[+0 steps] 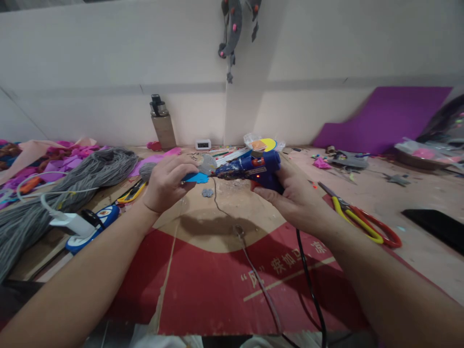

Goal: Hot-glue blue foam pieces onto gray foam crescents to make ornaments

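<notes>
My right hand [277,188] is wrapped round a blue hot glue gun [250,166], whose small light glows red and whose nozzle points left. In my left hand [170,181] a bright blue felt piece [196,178] is pinched, close to the nozzle; whether they touch I cannot tell. Just behind the nozzle shows a pale grey round piece [207,164], partly covered. Below the hands a small grey cut-out [208,193] lies on the cardboard [232,212]. A black cord [308,275] hangs down from the glue gun.
Red-and-yellow scissors [358,220] and a black phone [435,227] lie to the right. Grey yarn [83,188], a yellow cutter [132,191] and a blue power strip [92,229] are on the left. A bottle-like device [163,125] and small clock [203,144] stand by the wall.
</notes>
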The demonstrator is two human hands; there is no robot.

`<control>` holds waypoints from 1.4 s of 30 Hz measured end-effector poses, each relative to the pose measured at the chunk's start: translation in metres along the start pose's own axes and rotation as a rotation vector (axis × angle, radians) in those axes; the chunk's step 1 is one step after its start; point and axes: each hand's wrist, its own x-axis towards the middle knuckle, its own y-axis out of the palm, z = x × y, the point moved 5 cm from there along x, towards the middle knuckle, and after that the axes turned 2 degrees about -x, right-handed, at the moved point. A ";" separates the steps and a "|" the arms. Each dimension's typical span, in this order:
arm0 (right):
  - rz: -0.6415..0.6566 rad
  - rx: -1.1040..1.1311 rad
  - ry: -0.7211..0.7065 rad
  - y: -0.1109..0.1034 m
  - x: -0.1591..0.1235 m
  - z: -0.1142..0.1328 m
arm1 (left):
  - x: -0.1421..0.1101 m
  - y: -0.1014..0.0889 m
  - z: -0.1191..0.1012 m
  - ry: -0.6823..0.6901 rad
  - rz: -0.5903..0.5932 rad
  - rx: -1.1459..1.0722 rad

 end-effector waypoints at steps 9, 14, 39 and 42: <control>-0.020 0.114 0.239 -0.003 0.002 -0.027 | -0.003 0.001 0.010 -0.104 -0.057 -0.026; 0.110 -0.042 0.460 0.005 0.002 -0.074 | 0.000 0.003 0.006 -0.133 -0.040 -0.086; -0.006 -0.149 0.033 0.042 0.032 0.014 | 0.003 0.027 0.006 -0.682 0.266 -0.260; -0.024 -0.209 -0.015 0.037 0.029 0.014 | 0.002 0.032 0.003 -0.839 0.341 -0.378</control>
